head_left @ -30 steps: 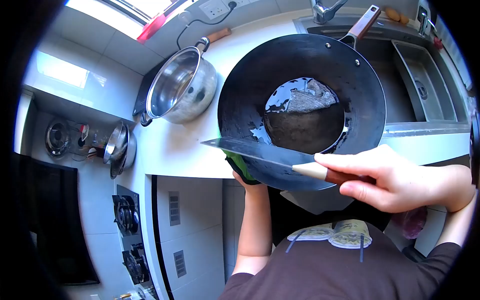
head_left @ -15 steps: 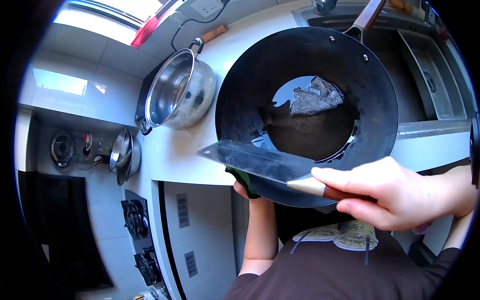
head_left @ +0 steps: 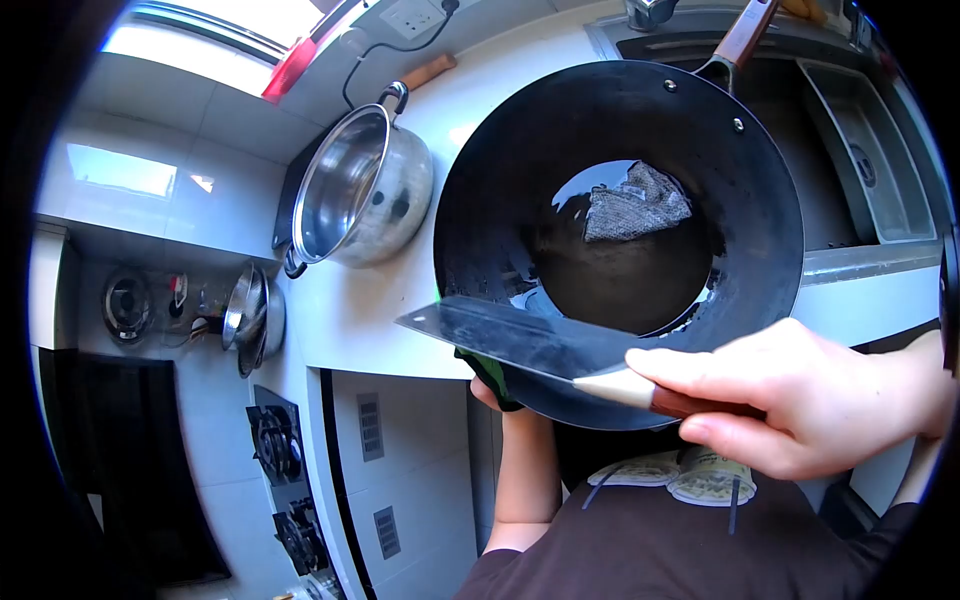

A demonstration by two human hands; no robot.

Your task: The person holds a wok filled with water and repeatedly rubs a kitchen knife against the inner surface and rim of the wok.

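A large dark wok with water and a grey mesh cloth in its bottom fills the middle of the head view. My right hand is closed round the wooden handle of a cleaver, whose wide blade lies across the wok's near rim, pointing left. Beneath the wok's near left edge, my left hand is mostly hidden behind the wok and a green and black cloth. What its fingers do cannot be made out.
A steel pot stands left of the wok on the white counter. Behind and to the right is the sink with a metal tray. Gas burners are at the lower left. A cable runs to a wall socket.
Over the last second the wok has shifted lower and nearer in the view, and the cleaver with my right hand has moved slightly down. The whole view has shifted a little.
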